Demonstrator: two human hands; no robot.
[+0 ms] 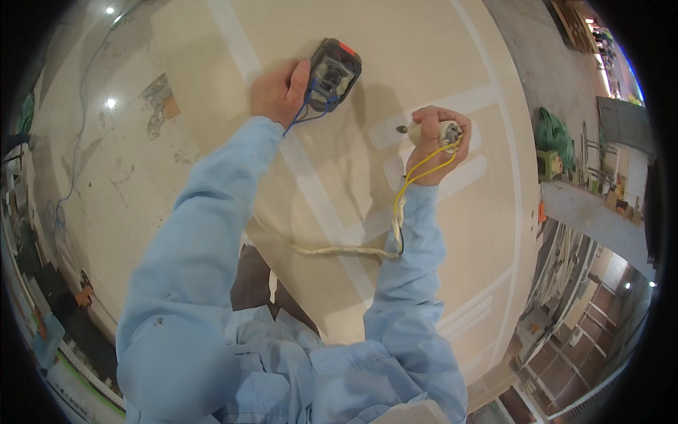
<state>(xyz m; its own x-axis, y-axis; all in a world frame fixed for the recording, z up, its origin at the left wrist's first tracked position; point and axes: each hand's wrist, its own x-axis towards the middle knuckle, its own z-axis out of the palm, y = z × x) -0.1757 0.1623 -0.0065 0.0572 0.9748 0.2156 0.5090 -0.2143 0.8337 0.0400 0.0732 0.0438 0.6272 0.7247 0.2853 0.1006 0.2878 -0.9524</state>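
My left hand is closed around a black battery pack with a red patch at one end. Blue wires come off the pack beside my thumb. In my right hand is a small cylindrical motor wrapped in cream tape, its short dark tip pointing left. Two yellow wires leave the motor's back end and run down into a tape-wrapped cable. That cable crosses below both hands toward my left sleeve. Both hands are held over a large beige board, the pack and the motor well apart.
The large beige board carries pale filled or sanded strips. On the left, a thin cord lies along the grey floor. A green bag and stacked long strips stand beyond the board's right edge.
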